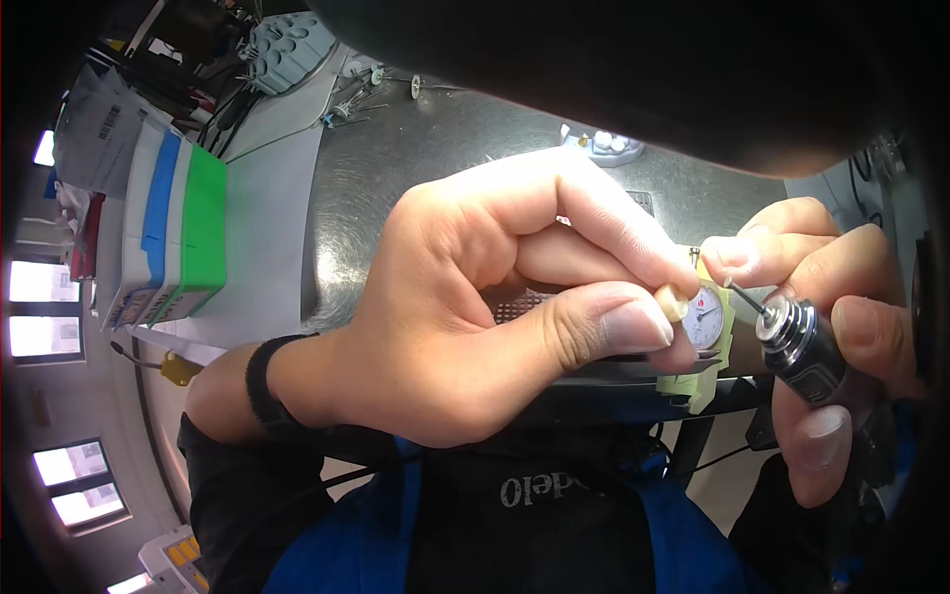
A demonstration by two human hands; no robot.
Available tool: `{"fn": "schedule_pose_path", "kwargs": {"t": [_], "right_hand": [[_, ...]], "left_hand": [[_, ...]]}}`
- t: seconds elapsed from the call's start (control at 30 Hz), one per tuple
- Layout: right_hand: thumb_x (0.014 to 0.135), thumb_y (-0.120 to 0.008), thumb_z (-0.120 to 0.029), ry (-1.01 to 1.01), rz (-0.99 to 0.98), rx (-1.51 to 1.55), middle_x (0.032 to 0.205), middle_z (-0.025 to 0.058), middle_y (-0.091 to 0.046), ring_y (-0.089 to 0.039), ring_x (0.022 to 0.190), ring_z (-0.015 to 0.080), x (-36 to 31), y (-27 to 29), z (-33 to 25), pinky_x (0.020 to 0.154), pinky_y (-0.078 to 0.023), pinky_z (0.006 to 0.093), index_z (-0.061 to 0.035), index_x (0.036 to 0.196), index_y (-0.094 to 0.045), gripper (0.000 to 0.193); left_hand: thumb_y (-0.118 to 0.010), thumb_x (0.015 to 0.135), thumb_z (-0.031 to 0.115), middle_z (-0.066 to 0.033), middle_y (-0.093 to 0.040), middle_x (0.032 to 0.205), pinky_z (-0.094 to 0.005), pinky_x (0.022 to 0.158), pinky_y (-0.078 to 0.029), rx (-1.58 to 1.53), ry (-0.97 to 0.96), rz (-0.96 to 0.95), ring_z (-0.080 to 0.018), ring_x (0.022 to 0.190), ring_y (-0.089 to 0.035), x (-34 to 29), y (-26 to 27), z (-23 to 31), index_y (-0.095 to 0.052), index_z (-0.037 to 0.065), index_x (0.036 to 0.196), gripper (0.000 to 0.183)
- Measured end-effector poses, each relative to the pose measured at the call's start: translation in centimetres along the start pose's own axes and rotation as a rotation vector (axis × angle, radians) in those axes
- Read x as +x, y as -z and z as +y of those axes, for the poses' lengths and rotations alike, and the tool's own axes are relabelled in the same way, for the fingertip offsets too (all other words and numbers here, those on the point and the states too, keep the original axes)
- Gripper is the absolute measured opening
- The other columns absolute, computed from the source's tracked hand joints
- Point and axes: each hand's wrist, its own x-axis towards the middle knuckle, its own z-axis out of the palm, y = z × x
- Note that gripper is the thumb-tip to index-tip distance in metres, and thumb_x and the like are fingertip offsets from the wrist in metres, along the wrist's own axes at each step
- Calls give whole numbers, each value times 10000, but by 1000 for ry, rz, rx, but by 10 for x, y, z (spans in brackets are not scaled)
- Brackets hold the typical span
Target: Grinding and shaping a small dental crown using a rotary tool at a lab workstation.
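Observation:
Between the thumb and forefinger of my left hand (455, 287) is a small ivory-coloured dental crown (673, 303). My right hand (826, 272) is wrapped round a black and silver rotary handpiece (804, 356), whose thin shank carries a small tip pointing up and left toward the crown. A gap shows between that tip and the crown. Just behind the crown, a pale yellow-green dial gauge (705, 319) with a white round face lies at the bench's near edge, partly covered by my left fingers.
A pale dental model (604, 147) stands farther back on the metal bench (426, 129). Several mounted discs and burs (371, 84) lie near a grey-blue holder block (287, 54). Green, blue and white boxes (203, 233) stand at the left beside white paper (272, 208). A large dark shape (633, 69) covers the top.

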Motion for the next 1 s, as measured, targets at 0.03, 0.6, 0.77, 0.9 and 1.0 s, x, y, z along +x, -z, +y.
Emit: {"fn": "schedule_pose_path", "kwargs": {"t": [0.03, 0.6, 0.77, 0.9, 1.0], "right_hand": [[901, -692, -315, -4, -5, 0, 997, 164, -550, -647, 949, 342, -1, 2, 0, 804, -514, 481, -52, 1352, -421, 587], [887, -716, -246, -62, -60, 67, 1004, 173, -582, -657, 1018, 376, 3, 14, -2, 862, -517, 518, -46, 1349, -429, 579], [914, -632, -328, -148, 173, 73, 981, 162, -579, -649, 1000, 335, -7, -7, 10, 861, -521, 514, -35, 1277, -428, 510], [951, -532, -374, -361, 415, 242, 882, 120, -599, -654, 893, 247, 4, -17, 27, 830, -530, 448, -41, 1158, -487, 395], [972, -464, -326, -350, 441, 361, 794, 94, -611, -587, 663, 169, 3, -10, 55, 661, -487, 315, -26, 1025, -541, 314]], "left_hand": [[-658, 952, 89, -180, -713, 864, -325, 798, -602, -4, 12, 4, -206, 838, -727, 0, 0, 1, -520, -28, 1076, 219], [-602, 949, -28, -253, -719, 964, -377, 936, -568, 9, -25, -54, -261, 992, -714, 1, 1, 0, -496, -45, 1140, 219], [-650, 930, 31, -228, -731, 978, -371, 944, -544, 34, 153, 11, -233, 1009, -707, 0, -2, 11, -518, -38, 1162, 275], [-692, 917, 117, -192, -736, 1005, -328, 907, -547, 110, 274, 4, -178, 978, -695, 7, 16, 25, -621, -57, 1121, 277], [-739, 874, 142, -110, -736, 954, -269, 756, -542, 791, 65, 136, -158, 850, -680, 21, 43, 28, -711, -9, 1021, 213]]}}
